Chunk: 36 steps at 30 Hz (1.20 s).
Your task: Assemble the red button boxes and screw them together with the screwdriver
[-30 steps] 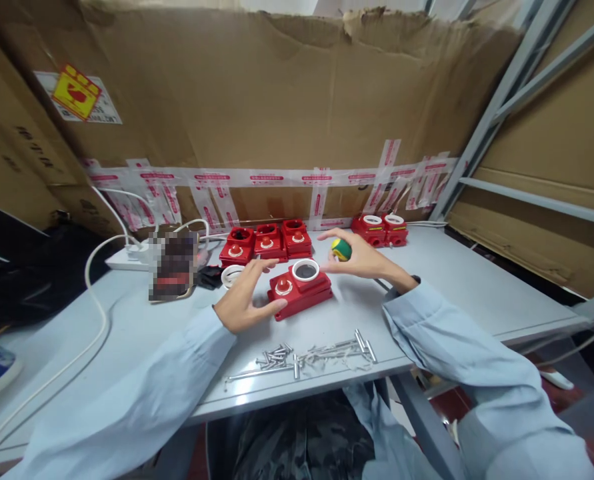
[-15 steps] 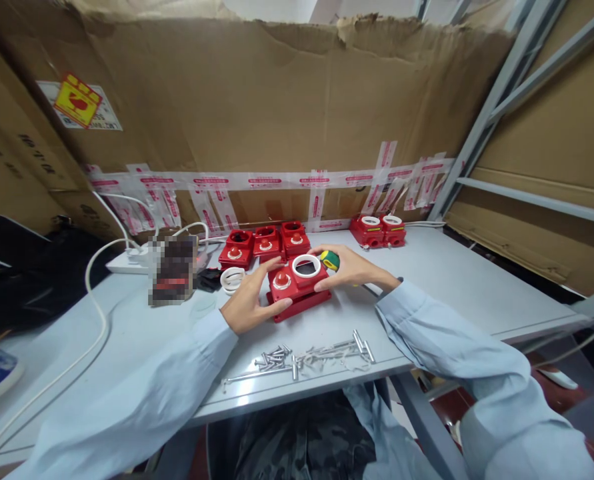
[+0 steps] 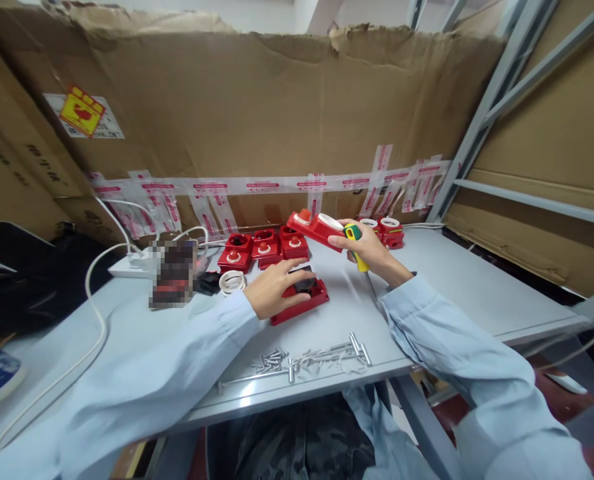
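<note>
Right hand (image 3: 369, 248) is doing double duty here: fingers closed around a red plastic cover with a white ring and red button (image 3: 315, 227), lifted clear of the grey surface (image 3: 457, 280), with a green-and-yellow-handled screwdriver (image 3: 355, 245) tucked in the same grip, probably so it's ready to use. Left hand (image 3: 277, 290) lies mostly flat on the red plastic base box (image 3: 304, 300), pinning it so it doesn't slide. Loose silver screws (image 3: 307, 357) sit near the front edge, within easy reach.
</note>
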Each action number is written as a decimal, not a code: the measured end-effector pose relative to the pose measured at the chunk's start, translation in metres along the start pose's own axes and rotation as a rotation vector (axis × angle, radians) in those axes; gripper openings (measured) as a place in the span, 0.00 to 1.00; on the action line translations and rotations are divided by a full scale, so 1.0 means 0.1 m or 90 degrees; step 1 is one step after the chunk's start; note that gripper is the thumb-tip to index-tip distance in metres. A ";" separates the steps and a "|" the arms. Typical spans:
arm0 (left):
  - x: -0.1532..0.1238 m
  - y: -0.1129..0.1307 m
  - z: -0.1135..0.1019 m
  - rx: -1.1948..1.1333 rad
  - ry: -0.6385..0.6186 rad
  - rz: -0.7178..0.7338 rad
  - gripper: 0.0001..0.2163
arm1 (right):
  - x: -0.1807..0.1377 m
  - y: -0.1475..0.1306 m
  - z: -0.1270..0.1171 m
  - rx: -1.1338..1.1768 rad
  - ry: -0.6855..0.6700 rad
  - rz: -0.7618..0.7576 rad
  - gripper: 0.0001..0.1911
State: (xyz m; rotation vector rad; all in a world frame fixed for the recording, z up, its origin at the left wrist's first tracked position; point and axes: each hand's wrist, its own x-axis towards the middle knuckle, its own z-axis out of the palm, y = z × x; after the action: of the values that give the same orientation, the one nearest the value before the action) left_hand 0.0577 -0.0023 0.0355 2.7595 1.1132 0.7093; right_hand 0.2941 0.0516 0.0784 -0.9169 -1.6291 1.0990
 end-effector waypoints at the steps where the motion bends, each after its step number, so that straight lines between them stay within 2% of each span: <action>1: 0.03 -0.01 0.04 0.004 -0.010 -0.001 0.15 | 0.00 0.00 0.01 -0.004 -0.003 0.001 0.27; 3: 0.08 -0.04 0.09 0.000 0.005 0.003 0.13 | 0.00 0.00 0.02 -0.007 -0.004 0.002 0.27; 5: 0.10 -0.04 0.09 -0.023 0.052 0.012 0.13 | -0.01 -0.01 0.02 -0.006 0.001 0.005 0.27; 9: 0.03 0.00 -0.09 -0.085 0.145 0.012 0.13 | -0.01 -0.03 0.02 -0.002 0.018 0.013 0.28; 13: -0.35 -0.16 -0.48 -0.050 0.206 -0.075 0.14 | -0.02 -0.03 0.03 -0.001 0.010 -0.002 0.26; 15: -0.63 -0.37 -0.66 0.019 0.237 -0.148 0.17 | -0.02 -0.02 0.04 -0.007 0.006 -0.006 0.26; 18: -0.99 -0.74 -0.80 0.117 0.221 -0.233 0.23 | 0.00 0.01 0.04 -0.021 -0.001 -0.003 0.26; 20: -1.14 -0.94 -0.79 0.160 0.198 -0.275 0.28 | 0.01 0.04 0.04 -0.028 -0.008 -0.008 0.26; 23: -1.21 -1.09 -0.70 0.152 0.169 -0.276 0.32 | 0.03 0.06 0.04 -0.034 -0.014 -0.016 0.26; 30: -1.13 -1.15 -0.49 0.205 0.192 -0.279 0.27 | 0.02 0.06 0.04 -0.034 -0.009 -0.010 0.26; 36: -1.12 -1.17 -0.49 0.281 0.146 -0.246 0.21 | 0.00 0.03 0.05 -0.035 -0.011 -0.014 0.26</action>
State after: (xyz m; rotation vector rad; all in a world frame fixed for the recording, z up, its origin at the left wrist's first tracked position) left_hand -0.1088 0.0028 0.0068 2.6907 1.9962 0.8212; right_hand 0.2890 0.0512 0.0748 -0.9253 -1.6873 1.0535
